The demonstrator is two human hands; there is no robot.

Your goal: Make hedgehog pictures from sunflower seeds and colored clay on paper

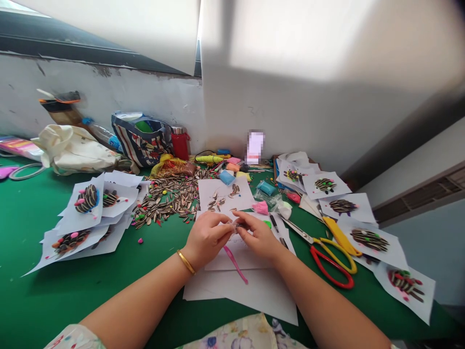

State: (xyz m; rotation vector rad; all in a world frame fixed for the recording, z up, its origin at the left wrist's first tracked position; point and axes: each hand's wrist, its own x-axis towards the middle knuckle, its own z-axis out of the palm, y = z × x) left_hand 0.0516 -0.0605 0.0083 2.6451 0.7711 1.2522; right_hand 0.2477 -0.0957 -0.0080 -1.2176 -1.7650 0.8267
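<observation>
Over the white paper sheets (250,291) my left hand (209,237) and my right hand (259,237) meet, fingertips pinched together. Between them is a small dark and pale thing (238,225), too small to name and mostly covered by the fingers. A slim pink plastic stick (237,267) lies on the paper just under my hands. Beyond them, a sheet (207,186) bears loose striped sunflower seeds (217,201). Pink clay (260,208), white clay (284,209) in clear wrap and a black pen (274,224) lie near my right hand.
Scissors (308,237) with red and yellow handles and a yellow cutter (339,235) lie right. Seed-and-clay pictures (341,207) line the right side; more pictures (87,201) are stacked left. Behind are a seed pile (174,196), a red flask (179,144) and a striped bag (140,138).
</observation>
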